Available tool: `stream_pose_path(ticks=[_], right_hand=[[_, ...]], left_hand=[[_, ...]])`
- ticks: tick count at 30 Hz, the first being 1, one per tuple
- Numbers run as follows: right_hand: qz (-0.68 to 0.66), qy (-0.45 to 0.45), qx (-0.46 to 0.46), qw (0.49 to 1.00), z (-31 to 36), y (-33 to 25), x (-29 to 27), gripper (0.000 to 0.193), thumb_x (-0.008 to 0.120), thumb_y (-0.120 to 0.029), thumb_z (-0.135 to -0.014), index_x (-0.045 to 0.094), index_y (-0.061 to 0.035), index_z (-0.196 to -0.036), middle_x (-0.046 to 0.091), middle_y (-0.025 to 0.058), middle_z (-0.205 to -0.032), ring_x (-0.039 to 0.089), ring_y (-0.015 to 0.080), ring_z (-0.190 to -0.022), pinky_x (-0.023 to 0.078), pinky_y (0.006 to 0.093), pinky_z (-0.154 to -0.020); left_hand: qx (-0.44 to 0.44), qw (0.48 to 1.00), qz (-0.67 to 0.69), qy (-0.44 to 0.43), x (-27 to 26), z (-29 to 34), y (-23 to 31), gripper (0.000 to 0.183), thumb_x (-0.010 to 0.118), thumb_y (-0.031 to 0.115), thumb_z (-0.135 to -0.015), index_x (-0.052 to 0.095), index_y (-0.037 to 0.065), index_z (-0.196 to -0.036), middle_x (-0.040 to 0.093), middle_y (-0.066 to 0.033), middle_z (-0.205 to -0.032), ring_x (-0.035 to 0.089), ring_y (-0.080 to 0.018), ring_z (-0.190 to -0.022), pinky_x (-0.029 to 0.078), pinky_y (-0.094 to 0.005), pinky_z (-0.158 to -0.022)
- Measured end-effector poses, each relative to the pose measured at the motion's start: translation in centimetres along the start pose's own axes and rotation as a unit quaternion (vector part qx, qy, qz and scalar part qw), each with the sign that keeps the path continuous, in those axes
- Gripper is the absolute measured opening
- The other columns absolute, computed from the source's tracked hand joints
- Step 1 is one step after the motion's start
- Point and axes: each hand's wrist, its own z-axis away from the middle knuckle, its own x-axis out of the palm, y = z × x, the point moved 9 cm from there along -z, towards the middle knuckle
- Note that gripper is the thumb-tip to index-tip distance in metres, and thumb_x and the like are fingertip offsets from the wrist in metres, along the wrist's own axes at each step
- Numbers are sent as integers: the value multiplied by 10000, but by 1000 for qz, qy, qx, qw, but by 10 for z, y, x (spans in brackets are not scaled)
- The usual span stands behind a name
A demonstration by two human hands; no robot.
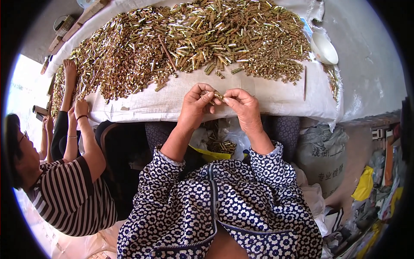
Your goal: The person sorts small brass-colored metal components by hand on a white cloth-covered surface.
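Observation:
Just past the near edge of the cloth-covered table, my left hand (196,105) and my right hand (244,108) meet over a small brass-coloured metal piece (219,96). The fingertips of both hands pinch it from either side and partly hide it. Another bit of brass-coloured metal shows at the fingers of my left hand. Beyond my hands spreads a large heap of small brass-coloured metal parts (207,34), some long and tube-like, some short. A few loose parts (209,69) lie at the heap's near edge, close to my hands.
A thin brown stick (167,54) lies on the heap; another rod (305,83) lies right of it. A white bowl (324,48) sits at the right. An open bag (224,146) with metal parts hangs below my hands. A person in a striped top (64,194) works at left; a grey sack (322,155) stands right.

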Motion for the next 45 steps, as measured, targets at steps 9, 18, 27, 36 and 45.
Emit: stream_pose_path(ticks=[9,18,27,36,45], right_hand=[[374,-22,-147,915,2,-25,8,109,636,12,-761,601,-38,-851,603,78,-815,592,202,-727,475,294,-666],[521,96,-177,830,-13,-47,-59,207,654,-27,-725,604,-44,-925,608,141,-977,582,330,-936,476,395,-820],[597,151,-30,787,-49,-12,-89,361,683,-71,-732,597,-70,-1083,589,131,-1121,562,314,-1043,469,395,-879],[667,141,-84,727,-52,-22,-64,155,640,-77,-758,608,-87,-909,585,96,-894,576,296,-864,492,401,-735],[670,109,-88,729,-61,-17,-51,149,646,-102,-770,600,-62,-906,590,89,-903,579,286,-880,490,389,-753]], left_hand=[[131,893,-428,-33,26,-2,9,87,574,40,-876,544,39,-958,641,-105,-809,625,-214,-694,490,-301,-580],[235,777,-581,-63,53,11,16,76,610,37,-820,566,28,-882,603,-153,-770,603,-317,-675,479,-367,-595],[208,834,-511,9,20,-10,53,122,664,91,-813,591,20,-882,609,-136,-764,601,-247,-625,480,-342,-584],[169,576,-796,80,6,-79,46,86,538,79,-820,540,35,-893,569,-143,-894,614,-343,-782,494,-439,-642],[217,531,-817,65,10,-69,43,43,501,53,-817,544,48,-816,558,-137,-888,610,-337,-774,497,-434,-647]])
